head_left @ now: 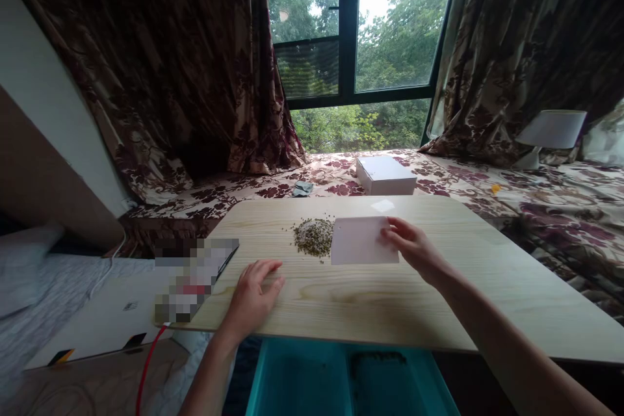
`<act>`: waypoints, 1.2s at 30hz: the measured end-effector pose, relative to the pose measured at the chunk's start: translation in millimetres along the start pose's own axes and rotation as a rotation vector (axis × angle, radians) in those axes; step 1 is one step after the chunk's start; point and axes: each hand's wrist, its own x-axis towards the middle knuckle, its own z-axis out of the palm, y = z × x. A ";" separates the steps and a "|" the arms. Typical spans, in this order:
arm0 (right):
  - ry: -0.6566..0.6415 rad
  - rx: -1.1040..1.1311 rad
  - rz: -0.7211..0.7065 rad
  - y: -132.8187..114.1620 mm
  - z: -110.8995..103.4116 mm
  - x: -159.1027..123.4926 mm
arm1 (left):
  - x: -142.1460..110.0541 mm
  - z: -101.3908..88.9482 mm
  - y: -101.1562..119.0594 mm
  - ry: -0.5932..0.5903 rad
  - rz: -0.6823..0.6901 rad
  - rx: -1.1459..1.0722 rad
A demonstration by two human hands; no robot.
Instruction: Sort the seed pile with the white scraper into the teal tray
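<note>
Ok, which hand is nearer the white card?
Right. The right hand holds the white card by its right end; the left hand is apart from it, off to its left.

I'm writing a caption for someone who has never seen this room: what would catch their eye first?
Probably the bright window, framed by dark flowered curtains at the back. Next, the loose pile of small grains on the pale wooden table, with a white card held beside it by the right hand. Below the near edge sits a vivid turquoise two-part tray.
</note>
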 end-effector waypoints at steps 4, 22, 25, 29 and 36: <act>0.118 -0.024 -0.055 10.5 10.3 12.4 | -0.2 0.7 0.7 0.014 -0.004 0.004; 0.071 -0.110 -0.026 22.2 17.5 26.5 | -0.6 -0.6 2.6 0.006 -0.005 0.001; 0.067 -0.103 -0.014 22.9 16.9 26.4 | -0.4 -0.5 2.4 0.008 -0.005 0.001; 0.057 -0.092 0.012 21.3 17.2 24.7 | -0.3 -0.6 2.6 0.002 -0.005 -0.001; 0.006 -0.072 -0.004 12.7 25.3 26.9 | -0.7 -0.4 2.3 0.003 -0.014 -0.012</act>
